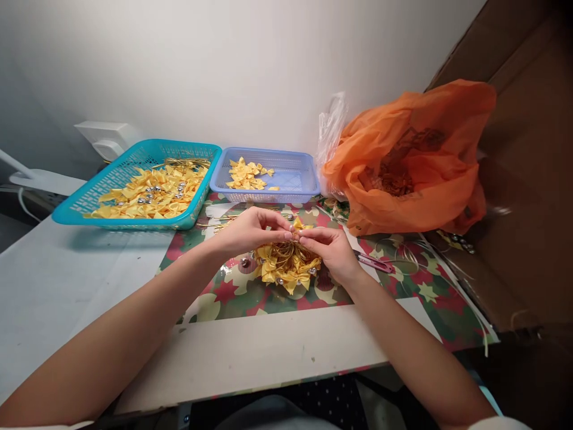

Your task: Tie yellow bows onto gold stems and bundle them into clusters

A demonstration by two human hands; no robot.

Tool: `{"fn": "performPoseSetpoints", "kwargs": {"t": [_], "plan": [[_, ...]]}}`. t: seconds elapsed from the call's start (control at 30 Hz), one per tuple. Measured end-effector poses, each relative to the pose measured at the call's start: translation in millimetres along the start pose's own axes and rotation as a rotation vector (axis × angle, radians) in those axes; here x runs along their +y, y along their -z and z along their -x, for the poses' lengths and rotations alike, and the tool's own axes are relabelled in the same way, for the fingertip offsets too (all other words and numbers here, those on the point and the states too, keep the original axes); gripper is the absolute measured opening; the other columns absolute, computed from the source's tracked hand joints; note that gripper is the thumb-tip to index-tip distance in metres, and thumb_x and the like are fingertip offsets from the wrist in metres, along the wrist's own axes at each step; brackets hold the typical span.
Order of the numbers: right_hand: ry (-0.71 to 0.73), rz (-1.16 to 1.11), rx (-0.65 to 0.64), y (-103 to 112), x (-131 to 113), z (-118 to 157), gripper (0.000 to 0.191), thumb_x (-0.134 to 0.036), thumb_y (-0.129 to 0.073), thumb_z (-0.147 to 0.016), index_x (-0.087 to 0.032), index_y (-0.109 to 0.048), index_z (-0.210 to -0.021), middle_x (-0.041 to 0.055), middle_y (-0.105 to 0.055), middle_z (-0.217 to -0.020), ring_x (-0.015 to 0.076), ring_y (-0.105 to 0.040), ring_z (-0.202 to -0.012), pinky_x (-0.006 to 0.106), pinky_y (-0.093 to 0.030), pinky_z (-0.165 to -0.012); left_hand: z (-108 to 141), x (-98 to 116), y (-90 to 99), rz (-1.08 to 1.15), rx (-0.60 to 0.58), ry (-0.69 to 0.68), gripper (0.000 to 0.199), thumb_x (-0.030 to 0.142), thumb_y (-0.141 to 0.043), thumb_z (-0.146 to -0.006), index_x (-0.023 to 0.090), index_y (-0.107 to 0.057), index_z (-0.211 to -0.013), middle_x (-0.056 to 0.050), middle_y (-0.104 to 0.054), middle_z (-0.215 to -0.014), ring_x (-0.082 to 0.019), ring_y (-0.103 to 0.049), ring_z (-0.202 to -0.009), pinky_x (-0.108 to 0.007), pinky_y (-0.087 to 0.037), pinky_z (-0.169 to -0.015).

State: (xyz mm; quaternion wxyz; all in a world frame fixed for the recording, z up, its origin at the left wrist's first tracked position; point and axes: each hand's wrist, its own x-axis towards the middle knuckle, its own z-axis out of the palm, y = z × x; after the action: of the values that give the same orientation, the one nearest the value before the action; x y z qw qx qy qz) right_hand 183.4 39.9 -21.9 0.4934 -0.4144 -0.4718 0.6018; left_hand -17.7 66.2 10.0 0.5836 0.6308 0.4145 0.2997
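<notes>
My left hand (259, 230) and my right hand (330, 246) meet at the middle of the table, their fingertips pinched together on one small yellow ribbon bow (301, 224). Just below the fingers lies a ring of yellow bows (289, 272) with silver bells and gold wire ties gathered at its centre. A loose bell (244, 262) rests left of this ring. Behind my left wrist, several gold wire ties (219, 225) lie on the cloth. How the pinched bow is fastened is hidden by my fingers.
A teal basket (183, 220) of yellow bows and bells stands at the left. Beside it is a blue basket (293, 179) with fewer bows. An orange bag (421, 209) stands at the right. Pink-handled snips (375, 263) lie near my right wrist, and cardboard (528, 251) rises at far right.
</notes>
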Motion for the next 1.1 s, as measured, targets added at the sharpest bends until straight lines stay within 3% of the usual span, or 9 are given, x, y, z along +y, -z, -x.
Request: {"fn": "performPoseSetpoints", "kwargs": {"t": [0.17, 0.3, 0.43, 0.6, 0.83, 1.1], "plan": [[0.017, 0.053, 0.015, 1, -1, 1, 0.028, -0.038, -0.088, -0.053, -0.021, -0.075, -0.072, 0.0023, -0.076, -0.076, 0.0175, -0.069, -0.073, 0.033, -0.056, -0.073, 2, 5, -6.7, -0.045, -0.005, 0.014, 0.024, 0.036, -0.078, -0.072, 0.016, -0.068, -0.078, -0.002, -0.07, -0.073, -0.01, -0.061, -0.062, -0.021, -0.044, -0.053], [0.015, 0.073, 0.0, 2, -1, 1, 0.034, -0.039, -0.088, -0.055, -0.022, -0.069, -0.077, -0.0003, -0.072, -0.068, 0.015, -0.066, -0.064, 0.029, -0.054, -0.063, 3, 6, -10.5, -0.003, -0.005, 0.021, 0.03, 0.033, -0.08, -0.069, 0.017, -0.057, -0.08, -0.002, -0.071, -0.072, -0.013, -0.065, -0.067, -0.022, -0.047, -0.058], [-0.015, 0.067, -0.009, 3, 0, 1, 0.036, -0.038, -0.087, -0.056, -0.022, -0.066, -0.08, -0.0009, -0.071, -0.068, 0.0151, -0.066, -0.064, 0.028, -0.053, -0.063, 2, 5, -12.1, 0.022, 0.011, -0.003, 0.039, 0.032, -0.082, -0.067, 0.02, -0.047, -0.078, 0.0, -0.069, -0.069, -0.014, -0.066, -0.066, -0.023, -0.047, -0.057], [0.021, 0.111, 0.004, 3, 1, 1, 0.036, -0.04, -0.087, -0.055, -0.022, -0.064, -0.076, -0.0003, -0.071, -0.069, 0.0158, -0.066, -0.066, 0.029, -0.052, -0.063, 3, 8, -11.4, -0.147, 0.034, -0.013, 0.027, 0.035, -0.079, -0.069, 0.016, -0.06, -0.073, 0.0, -0.066, -0.068, -0.013, -0.063, -0.066, -0.023, -0.049, -0.059], [0.155, 0.263, 0.055, 0, -3, 3, 0.034, -0.039, -0.086, -0.059, -0.022, -0.059, -0.071, 0.0004, -0.07, -0.071, 0.0182, -0.068, -0.072, 0.03, -0.051, -0.066, 4, 10, -10.9, -0.196, 0.036, -0.027, 0.021, 0.036, -0.078, -0.07, 0.017, -0.073, -0.078, -0.002, -0.072, -0.073, -0.015, -0.065, -0.07, -0.025, -0.05, -0.061], [0.201, 0.31, 0.09, -6, -5, 8, 0.036, -0.041, -0.081, -0.066, -0.023, -0.05, -0.067, 0.0002, -0.068, -0.07, 0.0182, -0.068, -0.074, 0.031, -0.051, -0.069, 3, 6, -7.0, -0.312, 0.059, -0.032, 0.026, 0.045, -0.079, -0.068, 0.019, -0.078, -0.074, -0.005, -0.076, -0.079, -0.018, -0.066, -0.072, -0.024, -0.05, -0.059]]}}
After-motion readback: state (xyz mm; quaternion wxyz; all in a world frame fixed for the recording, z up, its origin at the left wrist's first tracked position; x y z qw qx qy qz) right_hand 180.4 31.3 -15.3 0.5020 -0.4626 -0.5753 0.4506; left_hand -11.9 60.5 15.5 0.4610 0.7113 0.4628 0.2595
